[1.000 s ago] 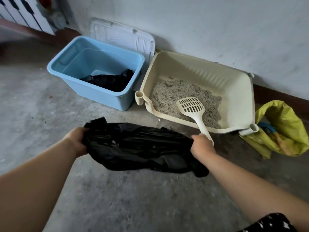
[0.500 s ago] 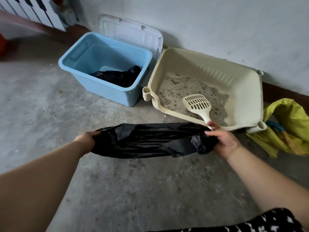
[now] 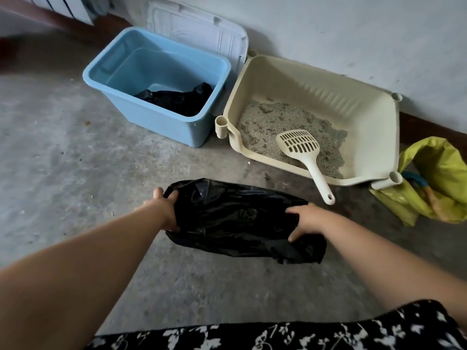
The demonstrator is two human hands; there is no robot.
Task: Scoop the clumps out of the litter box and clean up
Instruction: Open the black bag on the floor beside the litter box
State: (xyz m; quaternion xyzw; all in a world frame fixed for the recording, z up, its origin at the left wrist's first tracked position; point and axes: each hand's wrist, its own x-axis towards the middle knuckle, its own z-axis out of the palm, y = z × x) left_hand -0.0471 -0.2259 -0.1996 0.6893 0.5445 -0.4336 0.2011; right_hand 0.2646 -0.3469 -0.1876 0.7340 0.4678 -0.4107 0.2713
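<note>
A cream litter box [image 3: 366,127] stands against the wall, with grey litter [image 3: 267,122] and some clumps inside. A cream slotted scoop [image 3: 298,145] lies on the litter, its handle sticking out over the front rim. In front of the box I hold a black plastic bag [image 3: 235,218] just above the concrete floor. My left hand [image 3: 161,208] grips its left edge. My right hand [image 3: 308,221] grips its right edge, fingers curled into the plastic.
A blue plastic tub [image 3: 151,114] with a black bag [image 3: 179,99] in it stands left of the litter box. A white lid [image 3: 199,31] leans on the wall behind it. A yellow bag [image 3: 434,183] lies at the right. Bare concrete floor [image 3: 63,173] extends left.
Both hands moved closer together and a little right with the black bag, which now bunches wider between them instead of being stretched flat. The scoop handle is now uncovered.
</note>
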